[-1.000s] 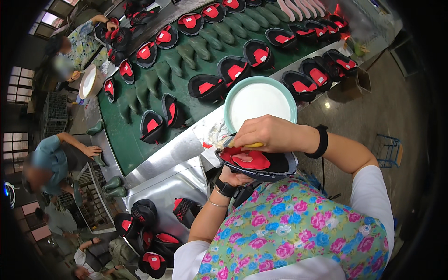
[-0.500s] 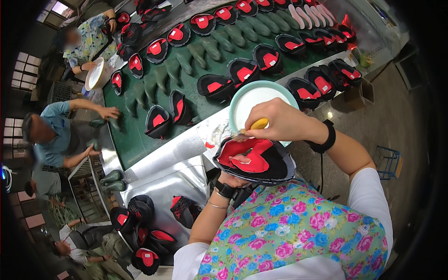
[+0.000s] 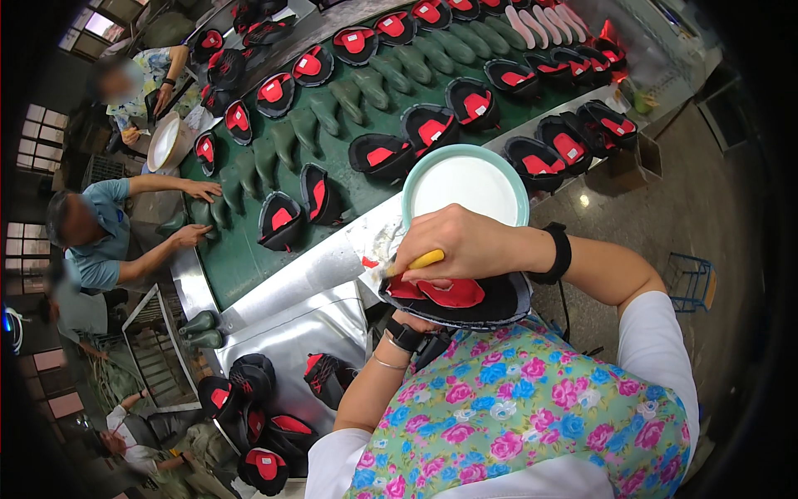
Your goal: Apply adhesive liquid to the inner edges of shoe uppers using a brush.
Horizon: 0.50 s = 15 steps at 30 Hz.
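Note:
My left hand (image 3: 418, 321) grips a black shoe upper (image 3: 501, 301) with red lining from below; most of its fingers are hidden under the piece. In my right hand (image 3: 467, 241), closed above it, is a brush with a yellow handle (image 3: 428, 259). Its bristles are at the upper's left rim, partly blurred. Just beyond my right hand stands a round bowl with a pale green rim (image 3: 524, 200), holding white liquid (image 3: 461, 185). White-stained paper or cloth (image 3: 376, 241) lies left of the bowl on the metal edge.
Rows of dark green shoe lasts (image 3: 370, 87) and black-red uppers (image 3: 381, 154) cover the green table (image 3: 241, 279). More uppers (image 3: 249, 378) sit on the metal surface at lower left. A co-worker in blue (image 3: 104, 229) reaches onto the table's left end. A blue-framed stool (image 3: 692, 283) stands right.
My right hand has moved left and slightly down, taking the brush to the upper's left rim. The upper has tilted flatter. The co-worker in blue now has both hands at lasts on the table.

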Motion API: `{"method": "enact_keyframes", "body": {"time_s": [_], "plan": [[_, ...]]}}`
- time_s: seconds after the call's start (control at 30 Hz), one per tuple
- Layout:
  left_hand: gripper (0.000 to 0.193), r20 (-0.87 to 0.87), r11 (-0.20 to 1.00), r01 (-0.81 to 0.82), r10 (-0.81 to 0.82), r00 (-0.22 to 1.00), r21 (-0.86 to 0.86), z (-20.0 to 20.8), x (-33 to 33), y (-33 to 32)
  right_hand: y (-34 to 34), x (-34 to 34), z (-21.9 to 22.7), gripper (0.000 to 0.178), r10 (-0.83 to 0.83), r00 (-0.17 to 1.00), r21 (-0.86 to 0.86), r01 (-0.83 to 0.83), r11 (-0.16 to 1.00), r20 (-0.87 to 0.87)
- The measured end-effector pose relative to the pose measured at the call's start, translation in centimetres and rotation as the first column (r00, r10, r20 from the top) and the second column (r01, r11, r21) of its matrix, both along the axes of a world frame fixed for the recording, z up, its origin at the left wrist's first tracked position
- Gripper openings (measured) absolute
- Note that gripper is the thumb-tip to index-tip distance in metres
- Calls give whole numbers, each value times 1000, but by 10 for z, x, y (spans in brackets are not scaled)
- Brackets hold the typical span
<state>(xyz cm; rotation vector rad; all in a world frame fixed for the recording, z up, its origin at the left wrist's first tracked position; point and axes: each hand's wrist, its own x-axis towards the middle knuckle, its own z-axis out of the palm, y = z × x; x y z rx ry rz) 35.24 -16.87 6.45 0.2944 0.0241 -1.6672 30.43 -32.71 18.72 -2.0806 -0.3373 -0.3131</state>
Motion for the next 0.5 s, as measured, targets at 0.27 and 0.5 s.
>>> {"method": "enact_keyframes", "body": {"time_s": [0.27, 0.5], "plan": [[59, 506, 980, -107, 7, 863, 170, -1, -2, 7, -8, 2, 4, 19, 64, 997, 81, -60, 995, -52], [36, 313, 965, -33, -52, 948, 260, -11, -2, 8, -14, 2, -4, 18, 27, 1000, -116, -26, 993, 4]]}}
